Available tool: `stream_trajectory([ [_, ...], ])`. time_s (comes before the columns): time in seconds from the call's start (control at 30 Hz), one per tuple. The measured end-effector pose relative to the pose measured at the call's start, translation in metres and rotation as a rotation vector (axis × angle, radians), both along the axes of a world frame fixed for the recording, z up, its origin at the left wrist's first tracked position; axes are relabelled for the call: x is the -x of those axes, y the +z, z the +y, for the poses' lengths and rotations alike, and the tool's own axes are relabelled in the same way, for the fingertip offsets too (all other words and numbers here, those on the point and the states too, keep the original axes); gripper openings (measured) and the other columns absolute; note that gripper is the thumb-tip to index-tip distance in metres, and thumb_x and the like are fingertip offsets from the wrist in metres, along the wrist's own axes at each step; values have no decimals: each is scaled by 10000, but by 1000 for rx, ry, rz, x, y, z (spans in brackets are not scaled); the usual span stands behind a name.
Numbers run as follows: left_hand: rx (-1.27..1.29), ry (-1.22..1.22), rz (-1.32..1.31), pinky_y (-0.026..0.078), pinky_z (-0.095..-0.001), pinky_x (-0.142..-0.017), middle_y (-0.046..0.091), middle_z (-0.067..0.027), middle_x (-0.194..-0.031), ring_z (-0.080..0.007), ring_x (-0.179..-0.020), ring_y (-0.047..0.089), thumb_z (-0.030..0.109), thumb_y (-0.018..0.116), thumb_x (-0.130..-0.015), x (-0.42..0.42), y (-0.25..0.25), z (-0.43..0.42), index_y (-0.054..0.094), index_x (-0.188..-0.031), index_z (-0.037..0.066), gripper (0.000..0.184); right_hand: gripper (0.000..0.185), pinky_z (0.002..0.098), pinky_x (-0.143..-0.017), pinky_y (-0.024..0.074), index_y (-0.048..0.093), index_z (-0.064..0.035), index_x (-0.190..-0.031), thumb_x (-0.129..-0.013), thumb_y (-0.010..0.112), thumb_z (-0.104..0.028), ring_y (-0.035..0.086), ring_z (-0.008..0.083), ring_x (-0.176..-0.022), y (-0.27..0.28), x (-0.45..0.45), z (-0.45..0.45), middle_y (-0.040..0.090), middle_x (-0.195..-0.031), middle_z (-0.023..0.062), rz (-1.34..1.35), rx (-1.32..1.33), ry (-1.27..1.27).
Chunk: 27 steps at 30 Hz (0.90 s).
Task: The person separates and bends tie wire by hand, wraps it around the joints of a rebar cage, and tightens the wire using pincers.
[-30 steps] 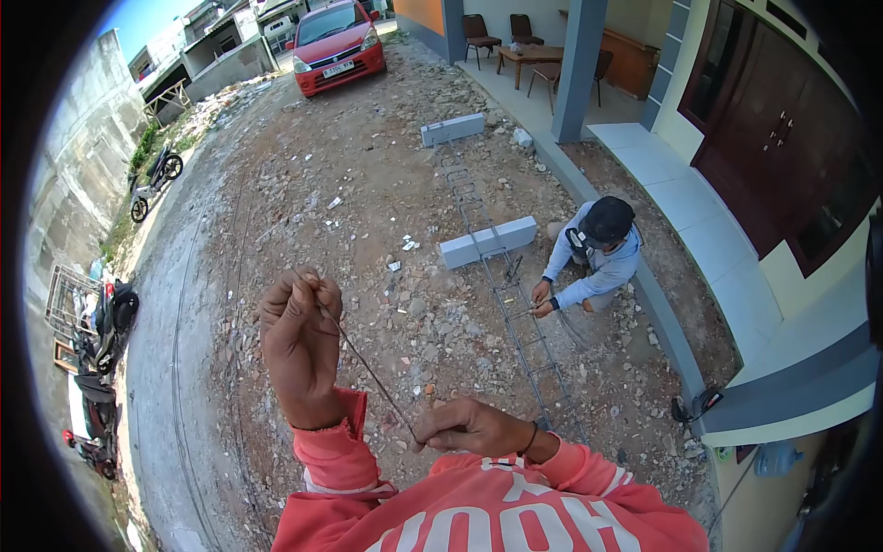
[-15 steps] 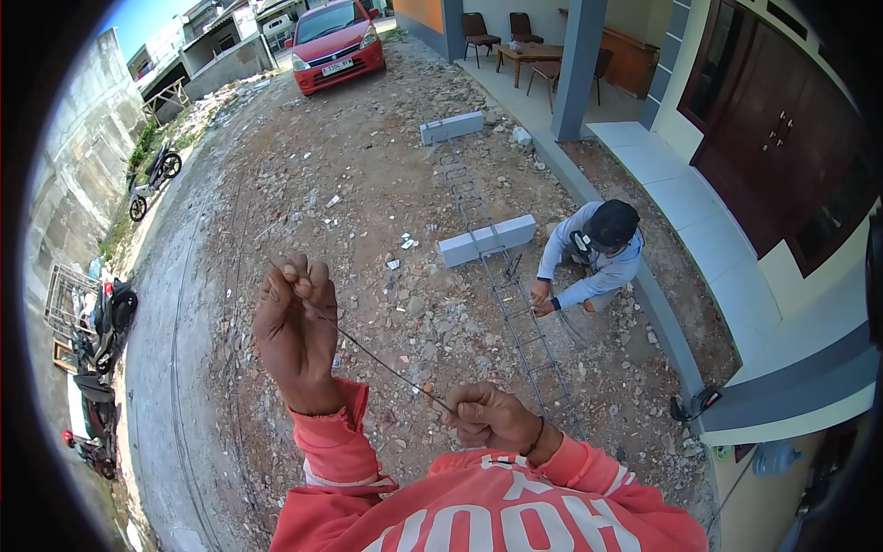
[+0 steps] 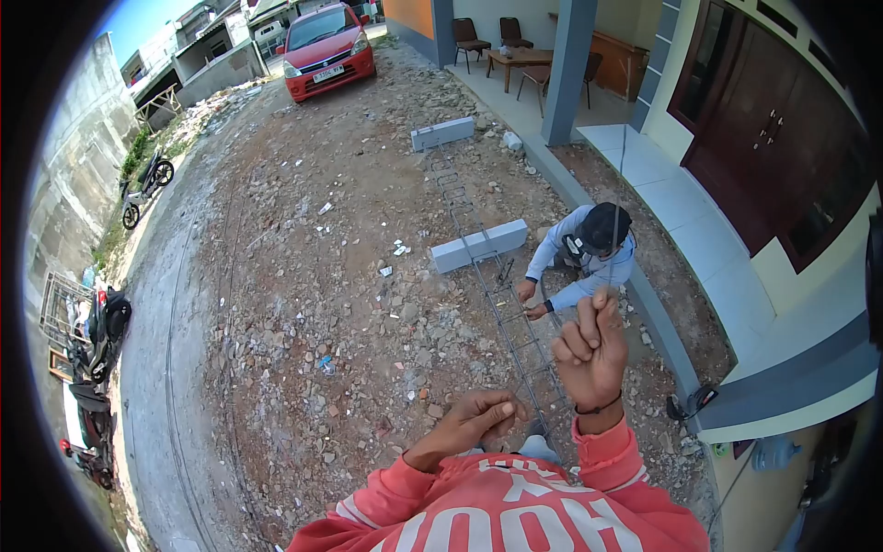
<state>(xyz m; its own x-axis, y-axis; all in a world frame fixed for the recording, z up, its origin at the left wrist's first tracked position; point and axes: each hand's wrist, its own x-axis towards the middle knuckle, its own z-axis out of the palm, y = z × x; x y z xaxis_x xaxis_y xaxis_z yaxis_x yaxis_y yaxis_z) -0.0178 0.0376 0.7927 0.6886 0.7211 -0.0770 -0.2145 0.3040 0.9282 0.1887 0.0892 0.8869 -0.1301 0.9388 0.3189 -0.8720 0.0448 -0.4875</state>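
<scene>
My right hand is raised in front of the porch side, its fingertips pinched on a thin wire that sticks up above it, partly blurred. Lower and to the left, my left hand is closed in front of my red sweatshirt; whether its fingers hold part of the wire I cannot make out. Beyond both hands lies a long steel rebar cage, resting across two pale blocks, the nearer block and the farther block.
A co-worker in a dark cap crouches to the right of the cage, hands at its bars. Rubble ground spreads around. A red car stands at the back, motorbikes at the left, a raised porch curb at the right.
My right hand has risen up and to the right with the wire. My left hand has dropped from its raised position to the lower middle. The co-worker stays crouched at the cage.
</scene>
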Motion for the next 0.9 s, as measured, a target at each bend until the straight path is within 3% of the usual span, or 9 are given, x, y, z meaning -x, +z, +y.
stream_trajectory([
  [0.07, 74, 4, 54, 484, -265, -752, 674, -50, -874, -154, -857, 640, 295, 510, -1020, 1, -3, -6, 652, -1078, -5, 337, 194, 216, -467, 308, 469, -97, -1131, -1061, 404, -267, 260, 46, -502, 18, -27, 7, 307, -689, -23, 102, -47, -154],
  [0.23, -402, 210, 247, 466, -300, -676, 692, -64, -870, -117, -777, 592, 200, 523, -1011, 27, 19, -2, 687, -974, 2, 259, 194, 220, -465, 308, 486, -72, -1190, -1054, 424, -196, 301, 52, -520, 45, -87, 5, 306, -696, -22, 100, -283, -298],
  [0.4, -879, 375, 614, 487, -365, -664, 693, -112, -858, -323, -728, 655, 114, 609, -891, 51, 37, 17, 691, -943, 68, 108, 176, 220, -473, 304, 509, -51, -1168, -1049, 430, -154, 297, 58, -530, 43, -132, -8, 304, -691, -13, 171, -245, -481],
  [0.5, -993, 365, 737, 487, -379, -615, 663, -95, -803, -314, -718, 640, 104, 632, -865, 68, 26, 18, 686, -920, 73, 83, 136, 218, -488, 311, 537, -47, -1096, -1042, 459, -144, 315, 71, -536, 14, -160, -15, 321, -670, -10, 180, -149, -635],
  [0.57, -1069, 333, 824, 462, -384, -620, 632, -79, -775, -298, -716, 620, 115, 634, -853, 72, 27, 22, 677, -904, 91, 70, 110, 209, -522, 371, 542, -54, -1061, -1026, 497, -149, 436, 73, -587, -16, -160, -17, 465, -706, 5, -308, 264, -1125],
  [0.63, -1140, 298, 910, 437, -390, -626, 600, -62, -747, -282, -713, 600, 127, 636, -841, 78, 25, 25, 668, -887, 110, 59, 169, 247, -561, 449, 565, -58, -960, -965, 601, -222, 579, 100, -661, -73, -188, -32, 612, -750, 62, -1133, 492, -1117],
  [0.73, -1165, 233, 1050, 387, -378, -682, 566, -17, -772, -235, -775, 575, 175, 626, -854, 87, 19, 29, 649, -893, 158, 48, 290, 367, -587, 528, 619, 4, -856, -846, 713, -270, 653, 209, -597, -167, -228, -74, 664, -692, 114, -2208, 735, -478],
  [0.8, -1201, 162, 1036, 360, -383, -745, 558, -1, -801, -204, -828, 559, 162, 625, -841, 87, 21, 30, 643, -904, 172, 67, 355, 401, -724, 537, 630, 18, -933, -801, 761, -285, 681, 272, -800, -159, -203, -81, 687, -852, 167, -2458, 630, -219],
  [0.9, -1236, 47, 974, 355, -379, -758, 541, 7, -806, -189, -854, 553, 161, 627, -830, 74, 22, 39, 641, -911, 181, 85, 430, 385, -853, 511, 622, 6, -1083, -828, 750, -316, 660, 280, -1004, -135, -123, -78, 676, -1051, 181, -1910, 185, -284],
])
